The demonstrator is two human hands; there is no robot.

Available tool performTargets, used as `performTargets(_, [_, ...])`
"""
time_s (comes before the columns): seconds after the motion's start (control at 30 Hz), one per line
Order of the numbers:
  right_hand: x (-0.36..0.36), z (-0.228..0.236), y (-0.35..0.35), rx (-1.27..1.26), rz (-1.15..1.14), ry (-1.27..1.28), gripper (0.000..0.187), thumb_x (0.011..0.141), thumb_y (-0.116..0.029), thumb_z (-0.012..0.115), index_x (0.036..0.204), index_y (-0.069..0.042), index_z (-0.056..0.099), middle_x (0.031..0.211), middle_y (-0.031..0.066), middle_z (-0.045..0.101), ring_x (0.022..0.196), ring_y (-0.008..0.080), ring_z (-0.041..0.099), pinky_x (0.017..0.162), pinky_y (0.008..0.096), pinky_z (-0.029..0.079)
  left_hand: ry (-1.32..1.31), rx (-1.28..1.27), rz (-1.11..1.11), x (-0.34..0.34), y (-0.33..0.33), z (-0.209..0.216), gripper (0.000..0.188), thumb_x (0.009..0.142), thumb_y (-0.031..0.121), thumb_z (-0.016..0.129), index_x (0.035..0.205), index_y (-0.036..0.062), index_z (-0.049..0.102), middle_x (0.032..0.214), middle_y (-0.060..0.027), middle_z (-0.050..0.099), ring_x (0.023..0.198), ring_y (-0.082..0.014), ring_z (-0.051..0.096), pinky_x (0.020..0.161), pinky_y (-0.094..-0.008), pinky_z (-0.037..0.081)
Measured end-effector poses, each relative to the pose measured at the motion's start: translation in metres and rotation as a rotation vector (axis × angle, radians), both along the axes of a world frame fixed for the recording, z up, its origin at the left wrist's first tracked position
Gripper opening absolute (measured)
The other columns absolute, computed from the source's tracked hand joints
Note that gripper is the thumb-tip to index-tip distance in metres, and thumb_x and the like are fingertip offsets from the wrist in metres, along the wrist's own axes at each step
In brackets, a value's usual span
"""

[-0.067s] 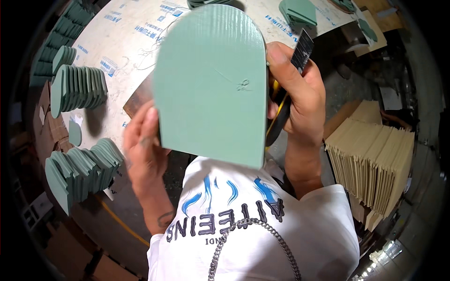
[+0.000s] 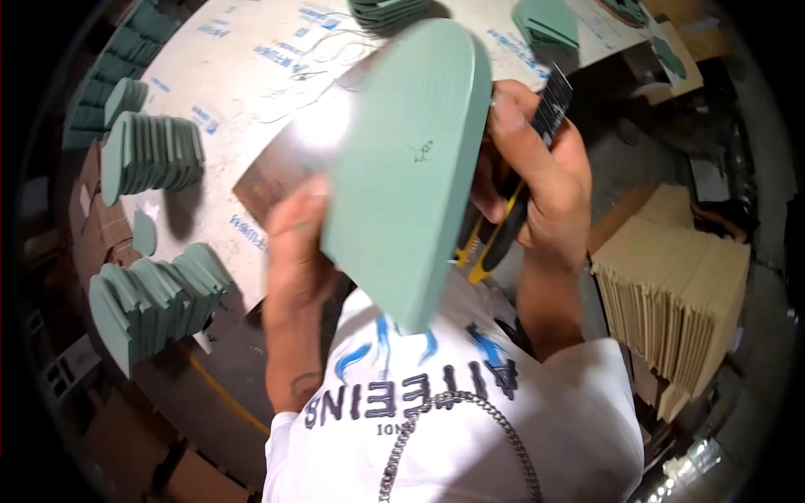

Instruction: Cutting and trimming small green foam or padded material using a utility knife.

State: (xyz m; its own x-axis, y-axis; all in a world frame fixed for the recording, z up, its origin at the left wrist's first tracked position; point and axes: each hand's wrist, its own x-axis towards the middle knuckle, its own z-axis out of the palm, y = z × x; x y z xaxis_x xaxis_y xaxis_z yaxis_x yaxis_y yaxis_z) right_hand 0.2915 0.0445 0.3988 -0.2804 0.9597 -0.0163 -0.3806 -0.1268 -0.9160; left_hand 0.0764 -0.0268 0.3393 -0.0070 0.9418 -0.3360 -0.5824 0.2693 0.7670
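Note:
A pale green board (image 2: 402, 176) with a rounded top and a small mark on its face is held up before my chest, tilted so its right edge shows. My left hand (image 2: 295, 239), a little blurred, grips its left edge; some of those fingers are hidden behind it. In my right hand (image 2: 545, 172) is a utility knife (image 2: 503, 230) with a yellow and black handle, its dark, wide blade pointing up and right. The thumb and fingers of that hand also meet the board's right edge.
A white table (image 2: 239, 63) lies beyond, carrying a brown metal-like plate (image 2: 272, 172). Rows of similar green boards (image 2: 155, 155) stand at the left, with more stacks (image 2: 545, 25) at the far side. A pile of tan sheets (image 2: 671, 293) stands to the right.
The board has turned about its upright axis, so its face looks narrower and its right edge shows. My left hand has moved right with it; my right hand still holds the knife.

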Motion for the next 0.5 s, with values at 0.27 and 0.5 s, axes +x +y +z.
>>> performTargets(0.27, [0.084,-0.038,0.054,0.044,-0.288,-0.425,0.061,0.091,-0.024,0.079,0.139,0.006,0.057,0.101,0.006,0.071,0.069,0.0033,0.058,0.057,0.0196,0.046,-1.101,-0.292,-0.657,0.131,0.031,-0.029,0.052,0.102,0.047,0.051,0.116,-0.0025,0.055,0.075,-0.0072,0.051,0.05,-0.0171,0.049,0.042,-0.0248,0.039])
performTargets(0.5, [0.146,-0.043,0.118,0.068,-0.163,-0.203,0.041,0.094,-0.016,0.068,0.13,0.004,0.066,0.111,0.0094,0.072,0.098,0.0145,0.067,0.09,0.0246,0.049,-0.761,0.151,-0.654,0.221,0.084,-0.01,0.049,0.104,0.043,0.049,0.123,-0.0015,0.05,0.077,-0.0109,0.052,0.072,-0.0273,0.058,0.059,-0.0315,0.047])
